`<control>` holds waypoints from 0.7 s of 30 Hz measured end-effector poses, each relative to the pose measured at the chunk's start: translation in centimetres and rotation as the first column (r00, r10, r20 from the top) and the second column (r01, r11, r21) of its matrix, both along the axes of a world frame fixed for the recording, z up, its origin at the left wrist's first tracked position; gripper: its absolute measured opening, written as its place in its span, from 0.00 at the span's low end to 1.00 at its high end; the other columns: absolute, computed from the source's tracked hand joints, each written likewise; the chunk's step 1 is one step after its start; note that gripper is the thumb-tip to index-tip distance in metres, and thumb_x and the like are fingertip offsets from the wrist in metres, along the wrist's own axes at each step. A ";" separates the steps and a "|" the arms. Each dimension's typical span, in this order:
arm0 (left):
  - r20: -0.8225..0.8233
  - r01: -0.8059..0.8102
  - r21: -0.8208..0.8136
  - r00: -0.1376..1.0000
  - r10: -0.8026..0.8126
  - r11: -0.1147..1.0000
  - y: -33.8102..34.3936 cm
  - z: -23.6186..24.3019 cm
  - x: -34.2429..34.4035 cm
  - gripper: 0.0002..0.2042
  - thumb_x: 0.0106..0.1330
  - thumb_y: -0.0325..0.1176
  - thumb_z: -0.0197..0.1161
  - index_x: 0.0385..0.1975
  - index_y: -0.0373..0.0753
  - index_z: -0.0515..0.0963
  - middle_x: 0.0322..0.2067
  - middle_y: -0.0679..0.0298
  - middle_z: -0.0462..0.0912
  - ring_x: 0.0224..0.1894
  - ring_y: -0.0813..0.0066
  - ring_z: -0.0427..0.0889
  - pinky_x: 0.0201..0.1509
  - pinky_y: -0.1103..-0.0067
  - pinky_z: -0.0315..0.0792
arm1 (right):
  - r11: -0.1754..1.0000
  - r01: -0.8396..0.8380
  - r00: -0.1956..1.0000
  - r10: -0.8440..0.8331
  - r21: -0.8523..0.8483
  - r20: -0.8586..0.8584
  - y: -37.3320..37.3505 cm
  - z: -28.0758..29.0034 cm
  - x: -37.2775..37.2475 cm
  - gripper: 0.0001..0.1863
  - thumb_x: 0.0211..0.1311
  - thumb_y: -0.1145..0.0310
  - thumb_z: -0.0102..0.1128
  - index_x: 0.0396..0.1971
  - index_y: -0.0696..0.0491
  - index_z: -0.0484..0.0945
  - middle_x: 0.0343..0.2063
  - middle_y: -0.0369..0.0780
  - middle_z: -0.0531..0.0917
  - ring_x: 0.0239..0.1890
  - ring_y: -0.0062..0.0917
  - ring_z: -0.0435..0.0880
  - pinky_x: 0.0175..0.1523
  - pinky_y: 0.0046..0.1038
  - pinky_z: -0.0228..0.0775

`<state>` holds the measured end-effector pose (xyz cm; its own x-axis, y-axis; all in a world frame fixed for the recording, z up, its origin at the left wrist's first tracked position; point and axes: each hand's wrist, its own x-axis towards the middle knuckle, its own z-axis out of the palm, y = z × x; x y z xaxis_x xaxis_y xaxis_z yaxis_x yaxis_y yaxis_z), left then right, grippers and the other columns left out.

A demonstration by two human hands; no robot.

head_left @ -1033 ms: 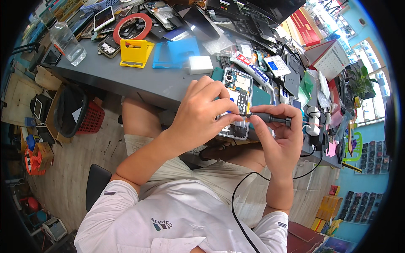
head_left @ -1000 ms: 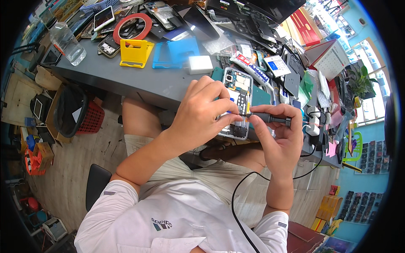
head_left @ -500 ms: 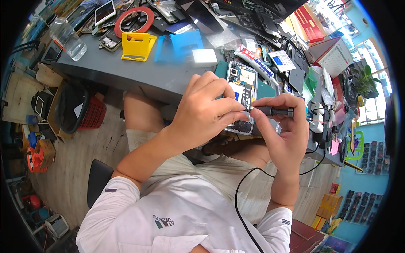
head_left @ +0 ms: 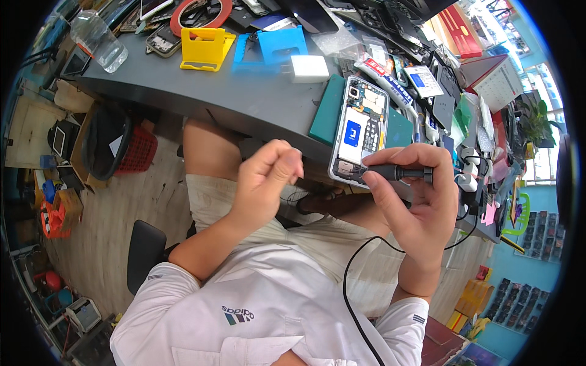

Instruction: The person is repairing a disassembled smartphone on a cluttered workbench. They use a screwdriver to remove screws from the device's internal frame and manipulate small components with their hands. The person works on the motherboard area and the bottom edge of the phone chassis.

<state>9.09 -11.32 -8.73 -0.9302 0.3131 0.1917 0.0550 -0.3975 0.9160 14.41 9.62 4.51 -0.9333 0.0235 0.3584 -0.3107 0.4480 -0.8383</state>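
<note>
An opened smartphone (head_left: 373, 104) lies with its back off on a dark green pad (head_left: 326, 113), its board and battery exposed. My right hand (head_left: 421, 210) grips a dark screwdriver (head_left: 394, 173) between thumb and fingers. The screwdriver points left, its front end over the phone's lower part; whether its tip touches is unclear. My left hand (head_left: 265, 183) is apart from the phone, left of it and in front of the desk edge. Its fingers are curled with the thumb against them, and anything pinched there is hidden.
Left of the phone on the grey desk (head_left: 152, 85) stand a yellow phone stand (head_left: 204, 50), a blue stand (head_left: 281, 47) and a white block (head_left: 309, 69). A glue tube (head_left: 384, 79) lies just beyond the phone. A black cable (head_left: 349, 274) runs across my lap.
My left hand has drawn back from the phone toward the lower left, its fingers now curled, baring the battery. The right hand still holds the screwdriver at the phone. The view has shifted slightly.
</note>
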 end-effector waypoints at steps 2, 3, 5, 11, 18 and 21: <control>0.115 0.096 -0.049 0.989 -0.090 0.994 0.4 -0.1 0.8 0.15 0.88 0.40 0.55 0.36 0.38 0.75 0.34 0.68 0.77 0.33 0.84 0.70 0.40 0.83 0.66 | 0.999 -0.019 1.000 0.020 0.046 -0.020 -0.3 0.0 -0.1 0.19 0.63 0.86 0.74 0.49 0.63 0.75 0.42 0.47 0.91 0.42 0.24 0.91 0.50 0.27 0.85; 0.163 0.147 -0.055 0.977 -0.136 0.988 0.6 -0.2 1.0 0.15 0.88 0.40 0.55 0.37 0.38 0.75 0.34 0.69 0.77 0.33 0.84 0.70 0.39 0.83 0.66 | 0.997 -0.028 0.999 0.030 0.069 -0.030 -0.4 -0.1 -0.2 0.19 0.63 0.86 0.74 0.49 0.64 0.75 0.42 0.47 0.91 0.42 0.24 0.91 0.50 0.27 0.84; 0.197 0.195 -0.050 0.963 -0.182 0.979 1.0 0.0 0.9 0.15 0.88 0.40 0.56 0.37 0.38 0.75 0.33 0.70 0.77 0.32 0.85 0.70 0.37 0.83 0.66 | 0.994 -0.044 0.999 0.047 0.096 -0.027 -0.3 -0.1 -0.4 0.19 0.62 0.86 0.74 0.49 0.64 0.75 0.41 0.47 0.91 0.41 0.25 0.91 0.49 0.27 0.84; 0.238 0.265 0.016 0.935 -0.261 0.964 1.8 0.7 0.4 0.15 0.88 0.41 0.57 0.38 0.38 0.76 0.31 0.71 0.77 0.31 0.85 0.71 0.35 0.82 0.65 | 0.991 -0.026 1.000 0.028 0.131 -0.011 -0.5 0.0 -0.5 0.19 0.61 0.86 0.75 0.48 0.63 0.76 0.40 0.45 0.91 0.39 0.24 0.92 0.46 0.26 0.84; 0.301 0.318 0.171 0.885 -0.357 0.933 2.2 0.1 0.2 0.16 0.87 0.43 0.57 0.37 0.39 0.76 0.29 0.71 0.76 0.31 0.83 0.71 0.35 0.81 0.65 | 0.989 -0.037 0.999 0.033 0.144 0.029 -0.5 0.0 -0.8 0.19 0.61 0.85 0.76 0.48 0.61 0.77 0.40 0.44 0.92 0.38 0.25 0.93 0.44 0.25 0.84; 0.288 0.356 0.277 0.855 -0.431 0.892 2.5 -0.4 -0.1 0.16 0.87 0.44 0.58 0.37 0.39 0.76 0.29 0.70 0.76 0.31 0.82 0.71 0.35 0.80 0.65 | 0.958 -0.055 0.998 0.060 0.282 -0.007 -0.9 0.7 -1.3 0.19 0.60 0.83 0.76 0.48 0.59 0.78 0.39 0.44 0.91 0.38 0.27 0.93 0.44 0.26 0.84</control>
